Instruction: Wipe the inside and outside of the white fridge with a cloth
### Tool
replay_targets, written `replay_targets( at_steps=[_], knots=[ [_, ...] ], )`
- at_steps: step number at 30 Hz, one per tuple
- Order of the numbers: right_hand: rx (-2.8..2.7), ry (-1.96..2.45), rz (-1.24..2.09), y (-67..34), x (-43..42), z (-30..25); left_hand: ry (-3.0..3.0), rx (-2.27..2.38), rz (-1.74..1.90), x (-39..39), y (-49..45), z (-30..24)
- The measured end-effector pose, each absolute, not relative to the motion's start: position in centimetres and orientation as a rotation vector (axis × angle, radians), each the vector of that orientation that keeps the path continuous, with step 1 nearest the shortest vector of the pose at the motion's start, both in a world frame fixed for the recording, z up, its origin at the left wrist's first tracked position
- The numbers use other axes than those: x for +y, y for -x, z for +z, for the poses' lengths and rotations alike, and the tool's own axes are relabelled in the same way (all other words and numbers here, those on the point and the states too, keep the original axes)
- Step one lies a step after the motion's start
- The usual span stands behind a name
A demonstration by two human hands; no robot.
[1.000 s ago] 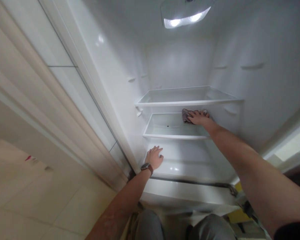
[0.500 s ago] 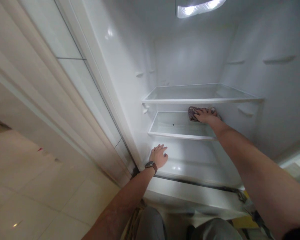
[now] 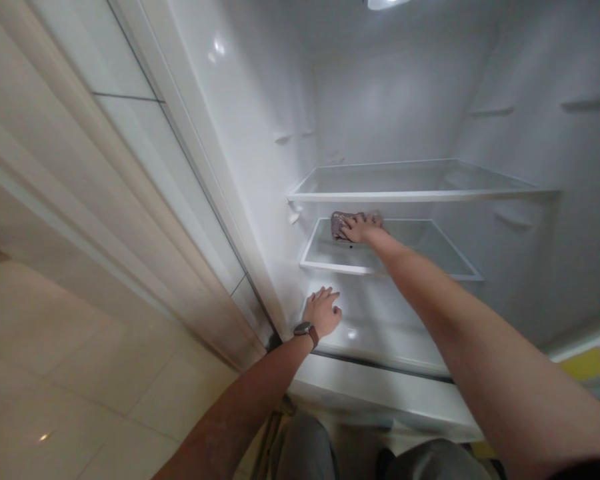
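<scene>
My right hand (image 3: 361, 228) presses a folded brownish-purple cloth (image 3: 338, 227) on the lower glass shelf (image 3: 405, 259) of a white refrigerator, towards the shelf's left rear. Its fingers lie over the cloth, and part of the cloth sticks out past them. Below that shelf, my left hand (image 3: 323, 312) rests with spread fingers on the white floor of the compartment, near the left wall. Nothing is in it, and a watch (image 3: 306, 329) is on that wrist. A small dark spot shows on the shelf just in front of the cloth.
Above the cloth runs an upper glass shelf (image 3: 420, 195) with a white front edge. Moulded shelf supports (image 3: 513, 220) stick out from the side walls. The opened refrigerator door (image 3: 180, 233) stands at the left, over a tiled floor (image 3: 90, 387). A lamp (image 3: 386, 3) shines at the top.
My right hand has slid the cloth leftward along the lower shelf. The left hand stays at the same place on the compartment floor. The view has shifted slightly.
</scene>
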State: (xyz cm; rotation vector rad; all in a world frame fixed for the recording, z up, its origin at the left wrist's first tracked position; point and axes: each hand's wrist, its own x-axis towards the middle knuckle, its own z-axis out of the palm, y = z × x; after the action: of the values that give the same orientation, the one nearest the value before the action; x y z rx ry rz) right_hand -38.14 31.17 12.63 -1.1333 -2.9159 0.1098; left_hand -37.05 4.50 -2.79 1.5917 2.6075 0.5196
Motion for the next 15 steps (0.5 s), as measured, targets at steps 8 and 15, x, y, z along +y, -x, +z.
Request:
replay_targets(
  at_steps=[8,15],
  knots=[
    [-2.912,1.129,0.213,44.9,26.6,13.4,-1.650,2.606,0.552,4.2,37.3,-3.5],
    [-2.966,1.131,0.233,43.8,24.6,13.7,-1.609,2.604,0.499,4.4,37.4,-3.3]
  ],
)
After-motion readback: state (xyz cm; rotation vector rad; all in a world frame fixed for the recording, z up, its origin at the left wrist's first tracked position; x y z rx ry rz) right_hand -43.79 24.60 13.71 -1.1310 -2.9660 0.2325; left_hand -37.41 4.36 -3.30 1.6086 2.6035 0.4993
